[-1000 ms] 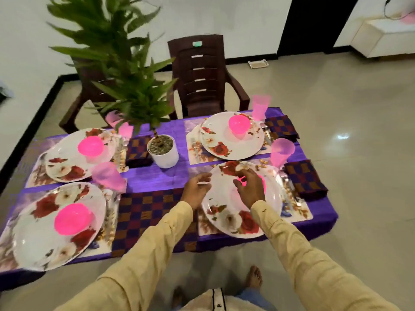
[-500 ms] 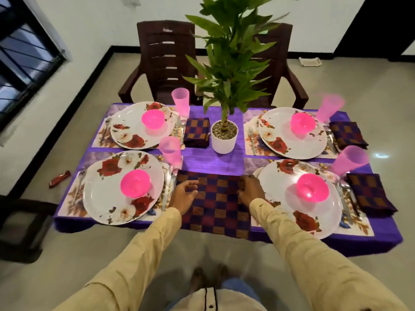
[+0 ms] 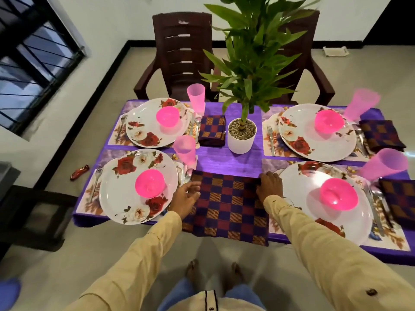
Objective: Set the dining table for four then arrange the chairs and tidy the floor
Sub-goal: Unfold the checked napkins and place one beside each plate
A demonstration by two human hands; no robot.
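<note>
A purple-clothed dining table (image 3: 224, 158) carries several flowered white plates, among them the near left plate (image 3: 125, 198) and the near right plate (image 3: 298, 189). Each plate holds a pink bowl, such as the one on the near left plate (image 3: 149, 182), and has a pink cup beside it. A large checkered cloth (image 3: 226, 207) lies flat between the two near plates and hangs over the front edge. My left hand (image 3: 186, 196) holds its left edge. My right hand (image 3: 269, 185) grips its far right corner, fingers curled.
A potted plant (image 3: 242, 135) stands mid-table, with folded checkered napkins (image 3: 212, 130) beside the settings. Two brown chairs (image 3: 183, 52) stand behind the table. A red wrapper (image 3: 79, 172) lies on the floor at left, near a dark piece of furniture (image 3: 29, 212). A white tray (image 3: 335, 51) sits by the far wall.
My hands left the near right plate and moved left onto the checkered cloth. My view swung left with them. In the last half second the hands barely shifted.
</note>
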